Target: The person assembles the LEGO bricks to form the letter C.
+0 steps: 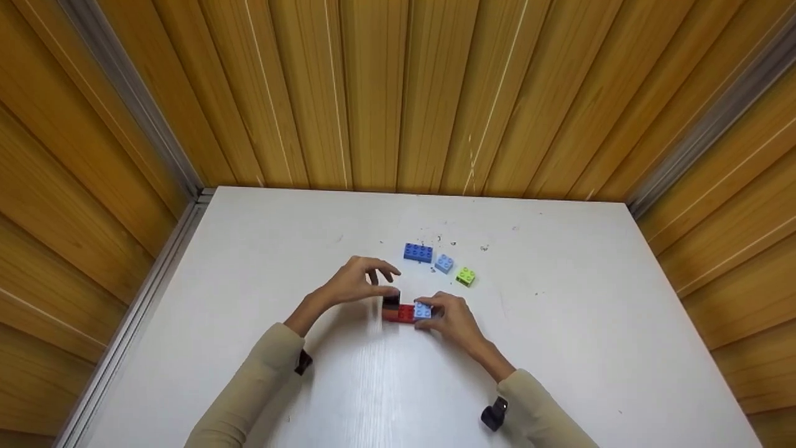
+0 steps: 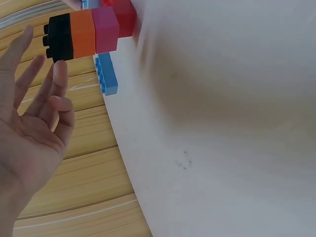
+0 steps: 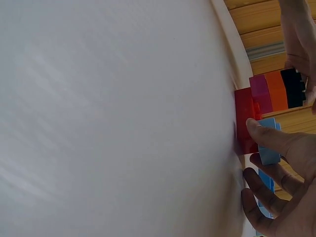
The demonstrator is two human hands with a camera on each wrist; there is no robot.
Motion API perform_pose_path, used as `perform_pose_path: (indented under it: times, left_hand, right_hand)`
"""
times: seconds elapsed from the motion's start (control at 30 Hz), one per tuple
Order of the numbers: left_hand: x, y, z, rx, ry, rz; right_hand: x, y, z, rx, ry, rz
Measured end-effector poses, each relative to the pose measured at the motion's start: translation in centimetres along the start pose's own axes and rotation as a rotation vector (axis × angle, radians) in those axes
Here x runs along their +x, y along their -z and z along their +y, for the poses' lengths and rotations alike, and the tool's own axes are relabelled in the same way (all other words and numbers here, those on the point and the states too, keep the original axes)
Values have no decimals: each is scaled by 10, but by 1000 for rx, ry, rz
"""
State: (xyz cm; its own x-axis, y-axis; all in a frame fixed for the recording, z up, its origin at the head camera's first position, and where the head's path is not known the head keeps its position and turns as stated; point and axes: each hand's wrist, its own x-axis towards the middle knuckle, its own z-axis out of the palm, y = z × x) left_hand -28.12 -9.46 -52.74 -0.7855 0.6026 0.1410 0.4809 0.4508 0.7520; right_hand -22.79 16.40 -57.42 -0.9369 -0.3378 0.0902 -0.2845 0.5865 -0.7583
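A long red brick (image 1: 406, 313) lies on the white table. On its left end stands a stack: a magenta brick (image 2: 105, 30), an orange brick (image 2: 83, 33) and a black brick (image 2: 60, 37) on top. A light blue brick (image 1: 422, 310) sits on the right end of the red one. My right hand (image 1: 459, 320) pinches this light blue brick between thumb and index finger, the thumb also touching the red brick's side in the right wrist view. Beside the black brick is my left hand (image 1: 356, 283), fingers spread and loosely bent, holding nothing; whether its thumb touches the stack I cannot tell.
Behind the hands on the table (image 1: 559, 336) lie a blue brick (image 1: 418, 252), a second light blue brick (image 1: 444, 264) and a lime green brick (image 1: 466, 277). Small dark specks dot the tabletop near them. Wood-patterned walls (image 1: 373, 93) enclose the back and sides.
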Motion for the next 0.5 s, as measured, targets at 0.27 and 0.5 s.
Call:
perform_pose_path:
  times: [0.27, 0.5]
  left_hand:
    - [46, 9, 3, 67, 70, 32]
    - [82, -4, 0, 152, 61, 0]
  right_hand:
    - [-1, 2, 0, 4, -17, 0]
    - [-4, -4, -1, -10, -10, 14]
